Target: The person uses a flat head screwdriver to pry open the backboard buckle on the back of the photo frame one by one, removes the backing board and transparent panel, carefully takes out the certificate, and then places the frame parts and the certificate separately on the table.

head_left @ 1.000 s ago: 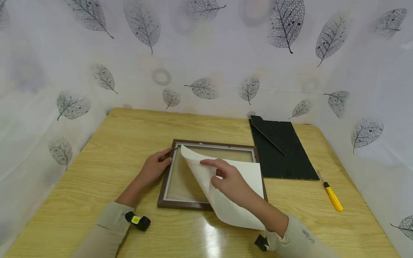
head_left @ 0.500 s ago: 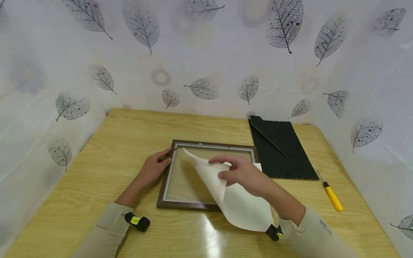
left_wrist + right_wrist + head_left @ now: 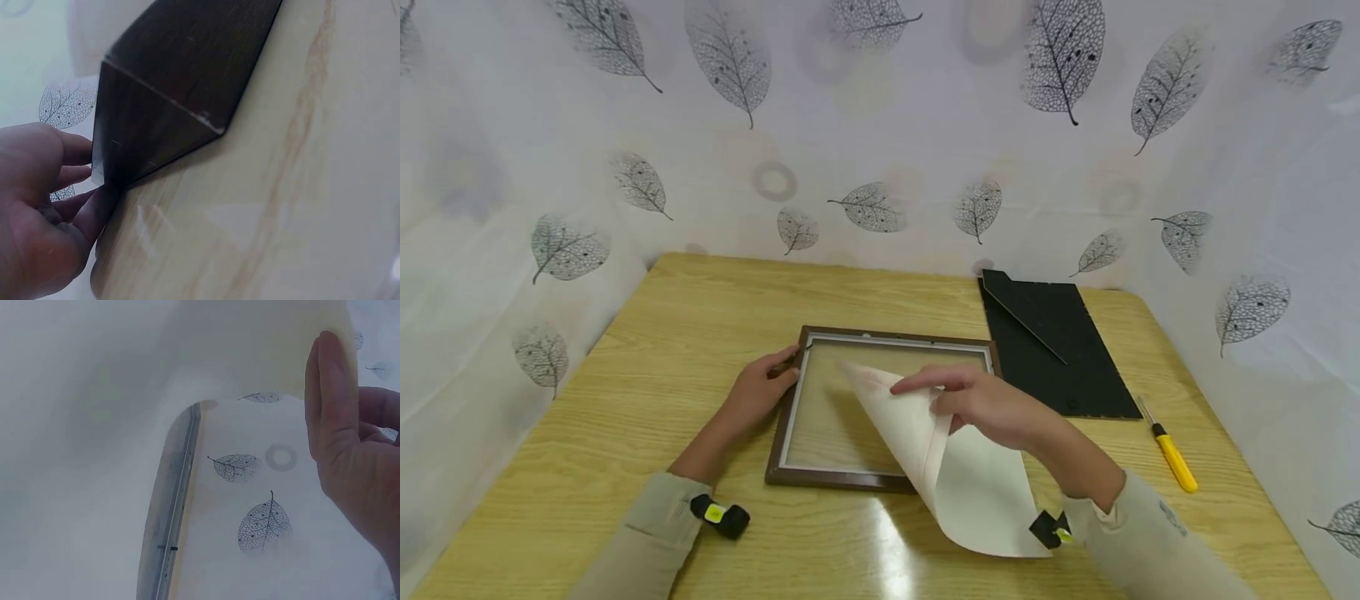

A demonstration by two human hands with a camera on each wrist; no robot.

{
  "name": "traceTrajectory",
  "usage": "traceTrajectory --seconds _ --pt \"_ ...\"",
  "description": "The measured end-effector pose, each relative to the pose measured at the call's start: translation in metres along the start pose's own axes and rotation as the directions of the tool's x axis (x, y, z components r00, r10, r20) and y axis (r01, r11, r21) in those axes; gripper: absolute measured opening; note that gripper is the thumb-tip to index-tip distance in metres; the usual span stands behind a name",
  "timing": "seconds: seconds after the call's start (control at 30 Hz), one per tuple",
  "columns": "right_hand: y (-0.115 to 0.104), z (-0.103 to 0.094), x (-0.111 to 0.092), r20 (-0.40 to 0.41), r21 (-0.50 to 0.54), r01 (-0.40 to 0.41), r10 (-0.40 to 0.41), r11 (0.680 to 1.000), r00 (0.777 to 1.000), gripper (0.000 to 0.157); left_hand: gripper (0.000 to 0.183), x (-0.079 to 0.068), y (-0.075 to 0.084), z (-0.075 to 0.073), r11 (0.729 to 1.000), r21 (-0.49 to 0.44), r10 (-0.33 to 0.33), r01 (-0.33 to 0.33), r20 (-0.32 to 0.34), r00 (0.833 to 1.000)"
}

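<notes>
A brown picture frame (image 3: 842,477) lies face down on the table, its inside showing a clear pane. My left hand (image 3: 760,392) holds its left side; in the left wrist view the thumb and fingers (image 3: 78,150) meet at the corner of the dark frame (image 3: 162,75). Over the right part of the frame, my right hand (image 3: 1000,408) pinches a white sheet of paper (image 3: 895,421) between thumb and fingers. The sheet curls up, its lower part hanging past the frame's front edge. In the right wrist view the paper (image 3: 262,344) fills the upper area beside the fingers.
A black backing board (image 3: 1082,387) with its folded stand (image 3: 1022,312) lies at the back right of the wooden table (image 3: 715,300). To its front right is a yellow-handled screwdriver (image 3: 1176,462). A white leaf-print curtain (image 3: 880,150) surrounds the table.
My right hand has moved right, taking the paper's edge between thumb and fingers. The sheet has shifted rightward and toward me, uncovering more of the pane. My left hand stays at the frame.
</notes>
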State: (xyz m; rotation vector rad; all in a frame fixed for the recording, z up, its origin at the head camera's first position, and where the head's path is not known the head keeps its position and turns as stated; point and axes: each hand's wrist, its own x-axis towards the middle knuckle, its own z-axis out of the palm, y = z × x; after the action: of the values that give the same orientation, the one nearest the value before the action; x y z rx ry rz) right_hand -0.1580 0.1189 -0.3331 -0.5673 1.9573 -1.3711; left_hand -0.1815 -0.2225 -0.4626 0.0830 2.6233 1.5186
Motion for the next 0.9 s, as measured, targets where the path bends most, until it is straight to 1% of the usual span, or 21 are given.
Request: traceTrajectory --seconds 0.07,0.13,0.23,0.33,0.4,0.47,0.53,0.57,0.6,0.63,0.7,0.73,0.83,0.9 --pt "-0.003 -0.001 -0.002 -0.045 -0.064 0.018 -0.021 0.998 0.999 0.037 0.053 0.000 -0.001 0.000 1.000 0.003 0.001 -0.001 -0.002 1.000" --pt "-0.006 -0.003 -0.003 -0.085 -0.102 0.037 -0.046 0.994 0.995 0.035 0.053 0.000 -0.001 0.000 1.000 0.005 0.003 -0.003 -0.004 1.000" --pt "-0.013 -0.005 -0.004 -0.137 -0.131 0.069 -0.087 0.989 0.987 0.037 0.053 0.000 -0.002 0.001 1.000 0.000 0.003 -0.003 -0.003 1.000" --pt "-0.023 -0.009 -0.007 -0.191 -0.130 0.088 -0.112 0.988 0.975 0.038 0.054 -0.001 -0.002 0.001 1.000 -0.010 -0.001 0.001 0.002 1.000" --pt "-0.030 -0.011 -0.009 -0.232 -0.136 0.111 -0.141 0.984 0.963 0.039 0.054 -0.001 -0.001 0.000 1.000 -0.014 0.000 0.000 0.004 1.000" --pt "-0.037 -0.014 -0.013 -0.274 -0.129 0.157 -0.187 0.979 0.943 0.040 0.054 -0.001 -0.002 0.000 1.000 -0.008 0.006 -0.006 0.005 1.000" --pt "-0.043 -0.017 -0.016 -0.307 -0.070 0.236 -0.246 0.969 0.919 0.040 0.054 0.000 -0.003 -0.001 1.000 -0.004 0.015 -0.015 0.006 1.000" --pt "-0.046 -0.018 -0.018 -0.325 -0.039 0.286 -0.283 0.957 0.902 0.039 0.054 0.000 -0.003 -0.001 1.000 0.000 0.021 -0.021 0.005 1.000" --pt "-0.048 -0.020 -0.020 -0.338 0.011 0.345 -0.322 0.938 0.885 0.039 0.054 0.001 -0.004 -0.002 1.000 0.004 0.026 -0.026 0.005 1.000" --pt "-0.049 -0.021 -0.022 -0.352 0.058 0.405 -0.362 0.912 0.864 0.039 0.054 0.001 -0.004 -0.002 0.999 0.009 0.032 -0.032 0.007 0.999" --pt "-0.051 -0.024 -0.026 -0.379 0.148 0.517 -0.435 0.843 0.817 0.040 0.054 0.001 -0.004 -0.003 0.999 0.015 0.035 -0.035 0.012 0.999" --pt "-0.051 -0.026 -0.028 -0.395 0.170 0.564 -0.468 0.808 0.790 0.041 0.054 0.001 -0.003 -0.004 0.999 0.020 0.037 -0.038 0.014 0.999" --pt "-0.049 -0.033 -0.035 -0.442 0.200 0.662 -0.536 0.722 0.719 0.042 0.054 0.001 -0.001 -0.004 0.999 0.032 0.027 -0.027 0.020 0.999" --pt "-0.043 -0.038 -0.041 -0.473 0.215 0.703 -0.558 0.677 0.682 0.043 0.054 0.001 0.001 -0.005 0.999 0.041 0.022 -0.023 0.023 0.999"
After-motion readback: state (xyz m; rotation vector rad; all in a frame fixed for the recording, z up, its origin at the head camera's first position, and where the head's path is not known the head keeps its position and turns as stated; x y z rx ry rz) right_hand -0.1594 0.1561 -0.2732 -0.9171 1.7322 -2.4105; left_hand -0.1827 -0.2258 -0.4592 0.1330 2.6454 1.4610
